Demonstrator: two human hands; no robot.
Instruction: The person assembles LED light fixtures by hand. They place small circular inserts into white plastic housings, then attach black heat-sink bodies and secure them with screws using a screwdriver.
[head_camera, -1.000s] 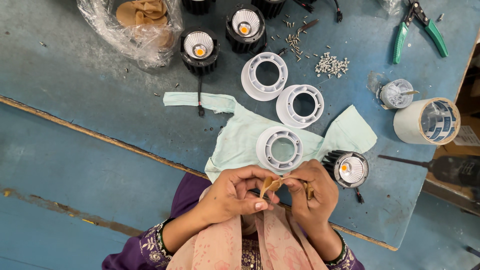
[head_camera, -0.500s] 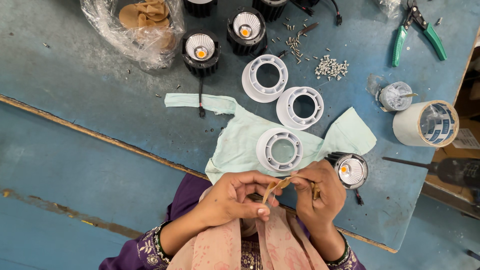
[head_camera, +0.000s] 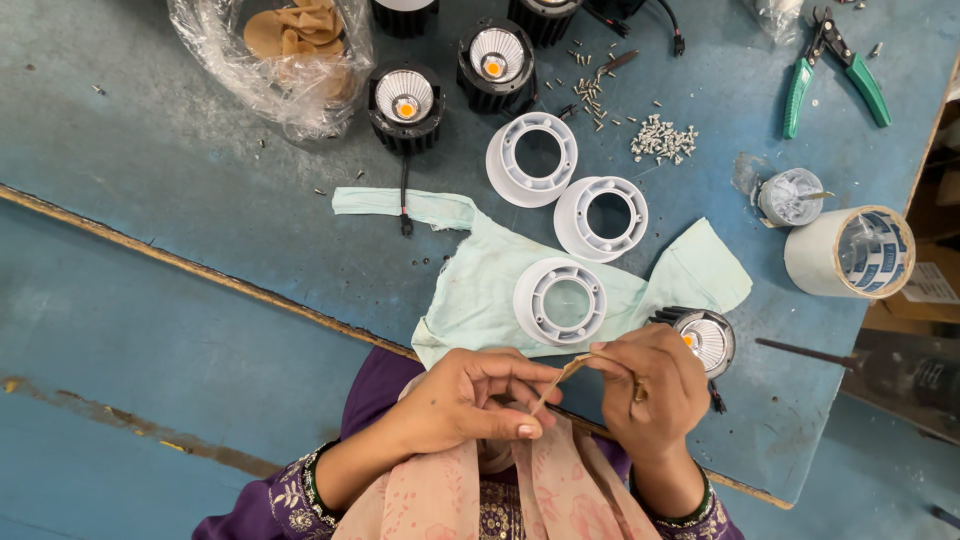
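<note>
Blue workbench (head_camera: 200, 200), lamp parts everywhere. Left hand (head_camera: 465, 400) and right hand (head_camera: 650, 390), lower centre, both pinch thin tan strip (head_camera: 560, 375). Three white rings (head_camera: 560, 300) still empty, black lamps (head_camera: 405, 100) upper centre look assembled. Early days, I reckon.

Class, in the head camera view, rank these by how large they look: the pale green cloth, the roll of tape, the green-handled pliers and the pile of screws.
Largest to smallest:
1. pale green cloth
2. roll of tape and green-handled pliers: too alike in apparent size to rank
3. pile of screws
</note>
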